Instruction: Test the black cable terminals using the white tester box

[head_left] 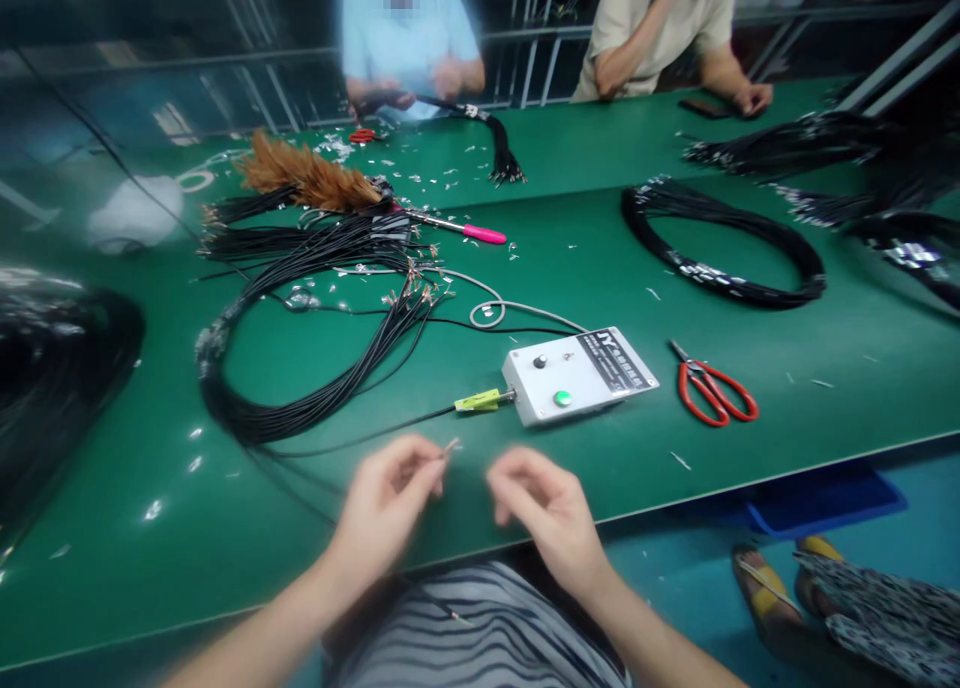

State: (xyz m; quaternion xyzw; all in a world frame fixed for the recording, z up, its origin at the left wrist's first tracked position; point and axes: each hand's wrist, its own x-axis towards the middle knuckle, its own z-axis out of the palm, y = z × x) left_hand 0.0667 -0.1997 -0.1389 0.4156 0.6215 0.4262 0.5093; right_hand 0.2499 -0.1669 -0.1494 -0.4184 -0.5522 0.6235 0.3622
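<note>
Wire end is pinched between thumb and forefinger of the left hand, metal tip poking up past the fingertips, just above the near table edge. The wire itself is too thin to trace behind the hand.

Right hand is just beside it, not touching. Fingers are curled in with nothing visible in them. It's blurred, so I can't tell if it grips anything.

Step in hand, as I read it: one lead held up at its terminal, both hands close over the front of the green table.

Tester box sits just beyond the hands, green button facing them. A yellow-green plug is in its left side, with a thin black lead running off left.

Handling: the tip is tiny and the wire limp, so it needs a fingertip grip close to the terminal.

Around:
- black wire bundle looped to the left
- red scissors right of the box
- feather duster farther back
- second coil back right
- two people seated across, one handling a wire bunch
</note>
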